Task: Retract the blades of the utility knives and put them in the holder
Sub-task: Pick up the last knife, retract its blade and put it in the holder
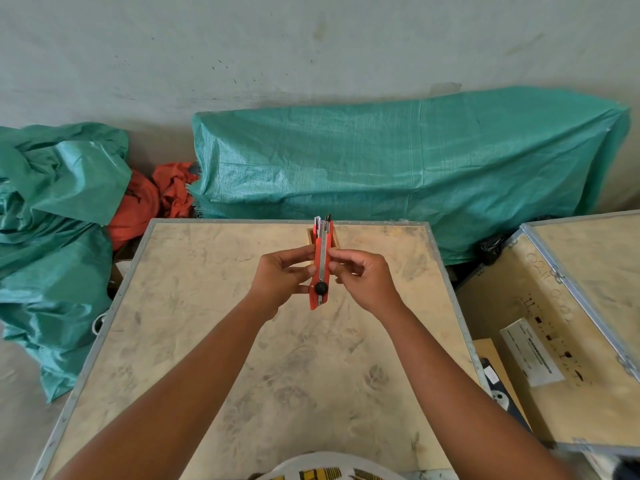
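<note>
The left hand (282, 278) pinches the left edge of a red utility knife (321, 268), fingertips on its side about halfway along, and the right hand (360, 278) pinches the opposite edge at the same level. Between them they hold the knife up above the wooden crate top (207, 341), long axis pointing away from the person, with the black knob (321, 288) near the end closest to the body. The far end of the knife overlaps the small wooden holder (336, 241) standing near the crate's far edge, where the tips of other knives (318, 221) already poke up. Whether this knife's blade is out or drawn in cannot be told, since its far tip merges with those.

The knife looks light and stiff, a plastic shell around a metal track, so a two-finger pinch should carry it easily. The smooth plastic sides could slip a little. The safest hold is probably on the body's flanks, clear of the blade end, with a thumb free for the knob. The holder looks small and light and may tip if bumped.
</note>
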Available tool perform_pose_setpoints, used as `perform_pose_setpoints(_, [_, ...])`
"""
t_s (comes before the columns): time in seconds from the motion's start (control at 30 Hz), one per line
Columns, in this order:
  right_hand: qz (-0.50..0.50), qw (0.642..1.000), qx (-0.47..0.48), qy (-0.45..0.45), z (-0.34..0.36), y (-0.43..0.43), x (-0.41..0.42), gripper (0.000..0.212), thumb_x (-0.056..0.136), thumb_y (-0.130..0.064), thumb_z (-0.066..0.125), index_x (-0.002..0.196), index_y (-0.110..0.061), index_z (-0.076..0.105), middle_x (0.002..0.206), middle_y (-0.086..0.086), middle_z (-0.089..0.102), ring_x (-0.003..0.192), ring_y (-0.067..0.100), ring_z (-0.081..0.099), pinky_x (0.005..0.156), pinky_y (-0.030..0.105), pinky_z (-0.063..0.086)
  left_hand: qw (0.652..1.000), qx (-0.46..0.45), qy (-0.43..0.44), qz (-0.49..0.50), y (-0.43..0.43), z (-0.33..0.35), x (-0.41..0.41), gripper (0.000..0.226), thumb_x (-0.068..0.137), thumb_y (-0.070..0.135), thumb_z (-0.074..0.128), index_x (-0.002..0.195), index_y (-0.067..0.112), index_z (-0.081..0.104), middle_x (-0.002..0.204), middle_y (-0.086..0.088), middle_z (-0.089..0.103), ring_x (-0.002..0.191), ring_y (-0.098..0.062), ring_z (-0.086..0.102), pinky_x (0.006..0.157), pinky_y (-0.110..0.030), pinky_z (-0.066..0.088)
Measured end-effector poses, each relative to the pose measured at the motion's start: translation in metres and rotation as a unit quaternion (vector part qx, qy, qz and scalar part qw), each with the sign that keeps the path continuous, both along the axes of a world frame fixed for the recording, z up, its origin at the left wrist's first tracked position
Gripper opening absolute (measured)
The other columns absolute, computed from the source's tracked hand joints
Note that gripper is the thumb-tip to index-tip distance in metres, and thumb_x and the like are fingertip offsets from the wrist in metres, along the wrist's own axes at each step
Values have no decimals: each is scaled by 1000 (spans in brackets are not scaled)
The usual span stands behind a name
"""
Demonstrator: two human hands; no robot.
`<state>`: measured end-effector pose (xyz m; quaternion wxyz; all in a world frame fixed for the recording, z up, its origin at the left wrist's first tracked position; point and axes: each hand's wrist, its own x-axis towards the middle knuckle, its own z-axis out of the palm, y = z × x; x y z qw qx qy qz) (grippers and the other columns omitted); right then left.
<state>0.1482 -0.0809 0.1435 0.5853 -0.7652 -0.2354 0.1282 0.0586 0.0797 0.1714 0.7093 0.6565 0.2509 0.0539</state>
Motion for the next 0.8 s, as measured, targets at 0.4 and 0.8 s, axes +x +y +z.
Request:
perform_pose_setpoints(0.4, [-17,1000,7,-3,-5,38,91,31,93,-1,70,117,-19,77,111,1,79,96,18,76,79,30,63,1000,-15,-12,-11,32,-2,84,37,88,-1,71,124,6,69,118,-6,74,85,-14,77,69,-33,64])
perform_pose_setpoints(0.8, [-103,985,-80,-112,-81,78,159,24,90,-2,71,107,-16,80,106,2,80,88,15,75,81,26,61,948,253,168,-90,65,-100,156,105,72,18,89,156,18,26,161,-7,33,148,-26,32,118,-40,31])
